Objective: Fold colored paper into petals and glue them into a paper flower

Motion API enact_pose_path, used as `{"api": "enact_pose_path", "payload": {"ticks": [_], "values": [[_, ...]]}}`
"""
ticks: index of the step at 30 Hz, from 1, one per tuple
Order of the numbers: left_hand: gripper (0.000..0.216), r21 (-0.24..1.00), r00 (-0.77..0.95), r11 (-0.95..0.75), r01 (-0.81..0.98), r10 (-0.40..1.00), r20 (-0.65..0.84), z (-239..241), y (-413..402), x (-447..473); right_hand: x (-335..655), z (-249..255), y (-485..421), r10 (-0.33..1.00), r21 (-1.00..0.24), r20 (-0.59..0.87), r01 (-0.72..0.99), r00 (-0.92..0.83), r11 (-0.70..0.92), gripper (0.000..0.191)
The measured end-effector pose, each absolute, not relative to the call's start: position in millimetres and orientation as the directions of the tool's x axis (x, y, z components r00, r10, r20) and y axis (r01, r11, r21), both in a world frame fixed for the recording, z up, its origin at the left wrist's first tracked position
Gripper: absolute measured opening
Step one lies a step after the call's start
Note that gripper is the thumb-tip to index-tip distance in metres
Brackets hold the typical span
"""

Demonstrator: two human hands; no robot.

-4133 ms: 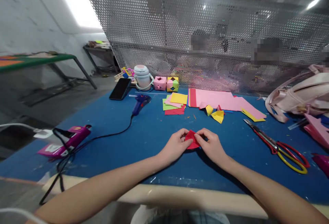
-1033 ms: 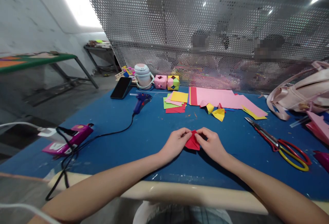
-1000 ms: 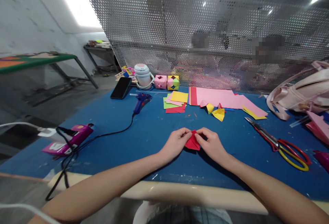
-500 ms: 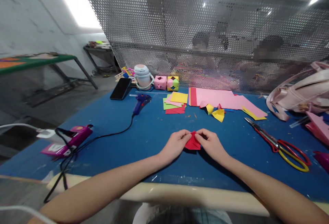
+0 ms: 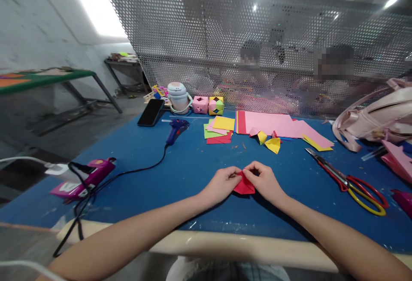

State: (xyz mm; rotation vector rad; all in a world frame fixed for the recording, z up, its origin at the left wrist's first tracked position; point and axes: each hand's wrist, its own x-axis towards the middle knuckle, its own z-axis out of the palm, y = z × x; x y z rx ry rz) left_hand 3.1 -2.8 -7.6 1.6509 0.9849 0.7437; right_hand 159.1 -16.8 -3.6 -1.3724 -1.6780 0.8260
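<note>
Two pinch grips: your left hand (image 5: 222, 184) and right hand (image 5: 265, 182) both clamped on folded red paper (image 5: 244, 187); blue glue gun (image 5: 174, 132) far left, scissors (image 5: 345, 182) at right.

The space between the left hand (image 5: 222, 185) and the right hand (image 5: 264, 182) is occupied by red paper (image 5: 245, 186). Open surface is provided on the blue table (image 5: 196, 165) between the left hand and the glue gun (image 5: 174, 131); the left side is crossed by a black cord (image 5: 144, 169). Rightward passage is obstructed by scissors (image 5: 346, 182); forward reach is bounded by paper sheets (image 5: 268, 122) and a perforated screen (image 5: 206, 36).
</note>
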Motion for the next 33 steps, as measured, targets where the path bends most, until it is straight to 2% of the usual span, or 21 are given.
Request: {"api": "enact_pose_path", "payload": {"ticks": [5,11,16,20,26,33], "values": [[0.018,0.984,0.455,-0.039,0.172,0.890,-0.044,-10,-3,7,158,-3,-18,0.977,-0.868,0.186,0.449,-0.105,0.213,0.015],[0.019,0.969,0.490,-0.130,0.209,0.872,0.011,-13,-1,4,159,0,-20,0.945,-0.834,0.282,0.444,-0.169,0.328,0.013],[0.019,0.945,0.546,-0.224,0.239,0.836,0.060,-13,-4,2,159,0,-22,0.935,-0.817,0.311,0.456,-0.168,0.353,0.015],[0.022,0.939,0.549,-0.242,0.243,0.833,0.073,-8,-4,3,158,3,-23,0.943,-0.823,0.290,0.460,-0.162,0.332,0.017],[0.023,0.960,0.386,-0.171,0.222,0.919,0.075,-3,1,2,157,0,-21,0.985,-0.874,0.136,0.454,-0.110,0.172,0.015],[0.016,0.970,0.355,-0.122,0.210,0.934,0.040,0,0,3,158,-9,-18,0.978,-0.864,0.165,0.460,-0.124,0.204,0.014]]}}
